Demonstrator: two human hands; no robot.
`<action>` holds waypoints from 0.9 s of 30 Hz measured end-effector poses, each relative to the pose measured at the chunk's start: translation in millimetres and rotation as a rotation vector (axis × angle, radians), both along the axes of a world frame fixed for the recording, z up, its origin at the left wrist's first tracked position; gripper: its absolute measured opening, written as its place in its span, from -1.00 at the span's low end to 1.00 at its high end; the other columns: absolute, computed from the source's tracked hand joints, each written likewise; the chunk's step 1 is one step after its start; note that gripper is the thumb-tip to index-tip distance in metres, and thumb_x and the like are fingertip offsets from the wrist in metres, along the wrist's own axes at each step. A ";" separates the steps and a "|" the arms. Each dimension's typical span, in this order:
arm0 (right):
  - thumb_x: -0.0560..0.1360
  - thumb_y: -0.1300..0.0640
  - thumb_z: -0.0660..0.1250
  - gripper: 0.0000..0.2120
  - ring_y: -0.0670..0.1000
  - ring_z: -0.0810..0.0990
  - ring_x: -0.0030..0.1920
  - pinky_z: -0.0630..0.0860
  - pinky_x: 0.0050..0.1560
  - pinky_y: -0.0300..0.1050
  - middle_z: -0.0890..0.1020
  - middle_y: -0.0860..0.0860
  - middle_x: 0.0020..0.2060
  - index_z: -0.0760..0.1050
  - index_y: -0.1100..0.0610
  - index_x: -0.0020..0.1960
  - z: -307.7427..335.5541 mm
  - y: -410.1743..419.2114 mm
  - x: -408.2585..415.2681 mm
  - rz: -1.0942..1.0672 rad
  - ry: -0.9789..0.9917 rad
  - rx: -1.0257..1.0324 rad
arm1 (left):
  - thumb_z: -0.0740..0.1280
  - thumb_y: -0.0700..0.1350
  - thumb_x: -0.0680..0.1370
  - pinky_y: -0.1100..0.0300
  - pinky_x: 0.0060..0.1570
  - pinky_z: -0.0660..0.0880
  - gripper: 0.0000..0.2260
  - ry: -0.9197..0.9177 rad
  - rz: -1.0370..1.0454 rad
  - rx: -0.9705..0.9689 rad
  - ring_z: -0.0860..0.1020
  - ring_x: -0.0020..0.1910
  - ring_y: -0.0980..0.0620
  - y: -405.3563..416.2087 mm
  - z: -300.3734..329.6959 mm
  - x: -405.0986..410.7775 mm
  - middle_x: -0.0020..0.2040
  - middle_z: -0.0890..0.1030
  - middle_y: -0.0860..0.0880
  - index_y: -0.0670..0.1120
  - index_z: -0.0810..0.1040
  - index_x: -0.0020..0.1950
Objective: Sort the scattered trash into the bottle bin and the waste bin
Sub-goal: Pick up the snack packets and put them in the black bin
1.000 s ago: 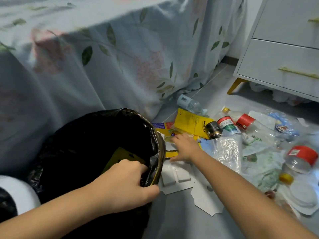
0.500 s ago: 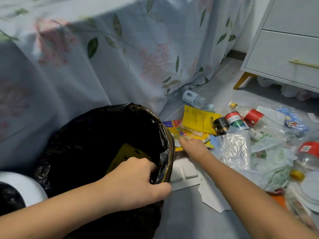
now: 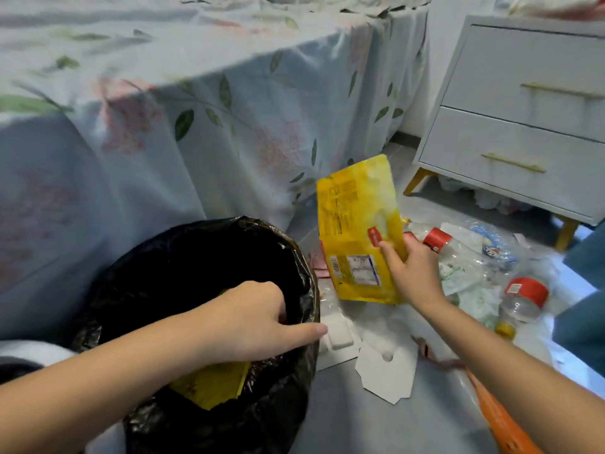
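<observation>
A waste bin lined with a black bag [image 3: 294,257] stands at lower left, with a yellow wrapper [image 3: 209,386] inside. My left hand [image 3: 255,319] grips the bin's near rim, fingers curled inside and thumb outside. My right hand [image 3: 412,273] pinches a large yellow packet [image 3: 353,231] and holds it upright in the air just right of the bin. Plastic bottles with red labels [image 3: 437,239] [image 3: 523,296] lie on the floor at right among clear wrappers.
A floral bedsheet [image 3: 196,126] hangs behind the bin. A white nightstand [image 3: 517,126] with gold handles stands at upper right. White cardboard pieces [image 3: 386,371] and a blister tray [image 3: 337,332] lie by the bin. An orange strip [image 3: 501,417] lies at lower right. Another bin's white edge [image 3: 29,352] shows at far left.
My right hand has picked the yellow packet off the floor and raised it beside the bin. The view has tilted upward. My left hand stays on the rim.
</observation>
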State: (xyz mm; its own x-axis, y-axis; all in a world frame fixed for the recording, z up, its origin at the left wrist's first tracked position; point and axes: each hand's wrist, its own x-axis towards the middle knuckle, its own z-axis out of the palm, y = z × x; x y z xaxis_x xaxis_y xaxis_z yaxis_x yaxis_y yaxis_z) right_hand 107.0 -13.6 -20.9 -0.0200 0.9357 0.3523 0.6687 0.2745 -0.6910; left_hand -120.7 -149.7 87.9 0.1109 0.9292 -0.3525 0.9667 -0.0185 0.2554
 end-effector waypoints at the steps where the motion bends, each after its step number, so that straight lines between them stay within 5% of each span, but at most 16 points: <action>1: 0.53 0.06 0.34 -0.76 0.01 0.41 -0.38 0.26 -0.40 -0.16 0.46 -0.02 -0.43 0.43 0.11 -0.28 21.2 -4.2 3.3 -0.035 0.032 -0.008 | 0.20 0.43 0.40 0.15 -0.46 0.26 -0.40 -0.006 -0.006 0.081 0.36 -0.50 0.03 2.7 7.7 -3.3 -0.52 0.35 0.00 -0.11 0.36 -0.43; 3: 0.52 0.01 0.33 -0.77 0.02 0.49 -0.34 0.37 -0.36 -0.13 0.54 0.00 -0.38 0.45 0.08 -0.26 65.1 -9.4 10.6 -0.043 0.099 -0.045 | 0.21 0.41 0.41 0.14 -0.40 0.40 -0.45 -0.075 0.011 0.260 0.49 -0.44 0.05 11.5 21.7 -11.6 -0.46 0.50 0.01 -0.09 0.48 -0.36; 5: 0.51 0.01 0.34 -0.87 0.07 0.61 -0.20 0.54 -0.18 -0.02 0.65 0.06 -0.22 0.53 0.05 -0.14 107.9 -13.4 15.1 0.006 0.195 -0.091 | 0.29 0.34 0.42 0.18 -0.09 0.54 -0.50 -0.250 0.093 0.373 0.62 -0.10 0.09 19.0 35.9 -17.0 -0.05 0.67 0.02 -0.02 0.57 0.12; 6: 0.50 0.01 0.35 -0.89 0.08 0.64 -0.15 0.58 -0.10 0.04 0.68 0.07 -0.16 0.54 0.05 -0.09 127.7 -16.6 14.4 0.051 0.246 -0.119 | 0.35 0.28 0.42 0.20 0.04 0.51 -0.40 -0.359 0.134 0.385 0.60 0.06 0.08 22.9 42.2 -18.9 0.16 0.61 0.01 -0.01 0.41 0.36; 8: 0.45 0.01 0.37 -0.86 0.03 0.68 -0.14 0.60 -0.05 0.08 0.71 0.02 -0.16 0.55 0.05 -0.05 161.6 -24.5 8.0 0.158 0.339 -0.184 | 0.43 0.19 0.41 0.28 0.17 0.38 -0.20 -0.536 0.148 0.434 0.47 0.28 0.06 29.0 53.8 -23.6 0.37 0.43 -0.01 0.01 0.13 0.53; 14: 0.27 -0.03 0.39 -0.66 0.02 0.71 -0.09 0.62 -0.02 0.00 0.73 0.01 -0.12 0.58 0.09 0.00 221.9 -47.7 -47.4 0.487 0.295 -0.391 | 0.47 0.32 0.24 0.25 0.46 0.02 0.02 -0.402 -0.021 0.817 0.08 0.50 0.10 24.9 84.4 -51.6 0.53 0.14 0.00 -0.03 0.12 0.55; 20: 0.34 0.05 0.35 -0.73 0.02 0.71 -0.11 0.65 -0.18 -0.14 0.72 0.01 -0.12 0.55 0.08 0.02 234.9 -50.6 -107.7 0.755 0.201 -0.495 | 0.44 0.44 0.14 0.13 0.50 0.07 0.18 -0.340 0.060 0.664 0.08 0.52 0.11 3.8 72.4 -70.8 0.56 0.11 0.03 -0.04 0.00 0.57; 24: 0.35 0.05 0.34 -0.74 0.00 0.70 -0.12 0.63 -0.17 -0.17 0.72 0.02 -0.13 0.56 0.10 0.01 222.3 -58.0 -128.9 0.877 0.177 -0.476 | 0.52 0.32 0.21 0.13 0.17 0.51 -0.24 -0.564 0.104 0.563 0.51 0.18 0.27 -20.1 54.1 -79.3 0.22 0.56 0.19 0.13 0.42 0.34; 27: 0.35 0.06 0.34 -0.73 0.02 0.70 -0.10 0.64 -0.10 -0.11 0.71 0.05 -0.13 0.56 0.15 0.00 205.9 -62.1 -134.8 0.939 0.195 -0.470 | 0.55 0.11 0.33 0.12 -0.04 0.60 -0.61 -0.650 0.152 0.463 0.64 -0.07 0.27 -36.1 48.1 -83.5 -0.03 0.69 0.17 0.08 0.61 0.11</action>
